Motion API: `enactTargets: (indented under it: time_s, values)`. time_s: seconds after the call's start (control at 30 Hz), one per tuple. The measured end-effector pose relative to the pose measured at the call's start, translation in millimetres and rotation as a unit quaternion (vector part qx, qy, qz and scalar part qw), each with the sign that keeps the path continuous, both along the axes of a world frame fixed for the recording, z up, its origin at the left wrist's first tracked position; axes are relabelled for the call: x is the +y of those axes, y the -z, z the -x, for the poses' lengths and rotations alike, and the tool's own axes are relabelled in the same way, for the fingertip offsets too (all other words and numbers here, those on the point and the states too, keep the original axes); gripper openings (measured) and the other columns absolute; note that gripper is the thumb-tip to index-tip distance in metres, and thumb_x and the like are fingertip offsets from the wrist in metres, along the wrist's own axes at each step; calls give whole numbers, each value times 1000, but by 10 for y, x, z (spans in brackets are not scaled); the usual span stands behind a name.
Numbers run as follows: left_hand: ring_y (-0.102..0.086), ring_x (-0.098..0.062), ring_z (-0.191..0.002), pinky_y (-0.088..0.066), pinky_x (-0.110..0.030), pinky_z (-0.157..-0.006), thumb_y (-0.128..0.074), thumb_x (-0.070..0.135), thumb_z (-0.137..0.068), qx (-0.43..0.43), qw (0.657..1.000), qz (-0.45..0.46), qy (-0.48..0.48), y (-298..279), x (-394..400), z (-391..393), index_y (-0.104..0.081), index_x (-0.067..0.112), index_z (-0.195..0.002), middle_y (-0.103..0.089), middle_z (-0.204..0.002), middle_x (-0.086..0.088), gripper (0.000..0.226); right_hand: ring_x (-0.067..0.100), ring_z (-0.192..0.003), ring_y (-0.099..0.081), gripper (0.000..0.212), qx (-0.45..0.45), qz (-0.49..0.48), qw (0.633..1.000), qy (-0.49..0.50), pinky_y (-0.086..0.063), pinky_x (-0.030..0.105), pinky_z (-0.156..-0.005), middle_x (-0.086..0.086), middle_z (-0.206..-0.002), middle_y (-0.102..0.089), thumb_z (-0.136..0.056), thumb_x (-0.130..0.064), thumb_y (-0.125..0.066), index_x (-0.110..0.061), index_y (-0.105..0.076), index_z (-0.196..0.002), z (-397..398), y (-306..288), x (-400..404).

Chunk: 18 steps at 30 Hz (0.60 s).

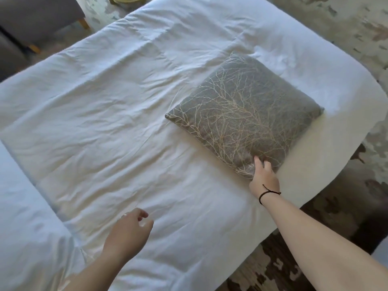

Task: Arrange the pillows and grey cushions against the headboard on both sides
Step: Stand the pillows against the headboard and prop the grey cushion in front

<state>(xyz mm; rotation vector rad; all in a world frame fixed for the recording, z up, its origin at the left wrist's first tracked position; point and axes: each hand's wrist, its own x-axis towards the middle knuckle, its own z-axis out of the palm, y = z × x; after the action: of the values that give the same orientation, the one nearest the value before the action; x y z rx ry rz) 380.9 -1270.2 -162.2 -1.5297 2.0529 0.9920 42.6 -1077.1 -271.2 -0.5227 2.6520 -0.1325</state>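
Right hand pinches the square grey branch-patterned cushion's near corner; left hand hovers loosely curled, empty. Better gripped two-handed.

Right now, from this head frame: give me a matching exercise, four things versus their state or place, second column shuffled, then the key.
Things:
1. grey cushion
2. right hand
3. left hand
4. white duvet

States:
A. hovers over the bedding with loosely curled fingers, holding nothing
B. lies flat on the bed, near its right edge
C. spread over the bed, wrinkled
D. grips the near corner of the cushion

Pairs: 1-B, 2-D, 3-A, 4-C
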Motion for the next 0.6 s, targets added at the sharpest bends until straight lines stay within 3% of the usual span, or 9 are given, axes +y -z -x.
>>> enactTargets:
  time_s: [0.1,0.17,0.3,0.4,0.47,0.5,0.6]
  values:
    - [-58,-7,-96,-43,-29,-79,-61,42,-88,16,999,-16,-25,-18,67,-131,-59,37,-103,-63,-106,11,16,38,-105,-59,62,2,-9,1000,17,-48,38,-88,14,-121,-53,-82,-4,-52,-24,-46,-140,79,-104,-68]
    - [-59,-4,-94,-43,-29,-79,-64,39,-88,36,998,-24,-46,-52,106,-218,-61,35,-101,-66,-104,10,14,36,-101,-62,45,-8,-1,999,47,-50,34,-84,14,-113,-65,-77,-4,-54,-23,-67,-116,130,-230,-146]
    - [-60,-1,-94,-47,-30,-81,-65,37,-89,83,991,-39,-102,-160,114,-342,-64,34,-95,-68,-98,10,7,28,-79,-62,22,-123,22,990,62,-55,27,-69,5,-80,-70,-68,-6,-56,-19,-73,-72,-63,-606,-494]
    - [-68,-7,-89,-52,-34,-80,-66,40,-89,143,972,-63,-175,-339,73,-385,-68,35,-92,-72,-94,9,7,13,-59,-61,22,-224,130,964,61,-52,19,-55,-4,-59,-64,-65,-2,-63,-17,-77,-71,-554,-912,-960]
    - [-71,-5,-82,-53,-33,-77,-63,44,-90,184,956,-77,-217,-503,34,-409,-67,35,-95,-72,-98,9,11,7,-46,-55,21,-307,218,921,97,-47,15,-43,-1,-53,-59,-67,10,-63,-4,-76,-75,-982,-1139,-1298]
    - [-71,-5,-80,-55,-34,-79,-61,46,-91,204,946,-80,-239,-598,7,-425,-66,35,-97,-72,-101,9,13,10,-47,-57,21,-350,256,894,116,-51,19,-45,3,-56,-61,-66,14,-64,0,-75,-76,-1221,-1258,-1445]
    - [-71,-13,-91,-55,-41,-87,-57,51,-93,255,901,-112,-334,-948,-137,-527,-62,32,-104,-69,-109,5,22,26,-74,-67,23,-459,325,817,130,-60,45,-76,18,-79,-71,-68,15,-71,-2,-76,-83,-2012,-1688,-1697]
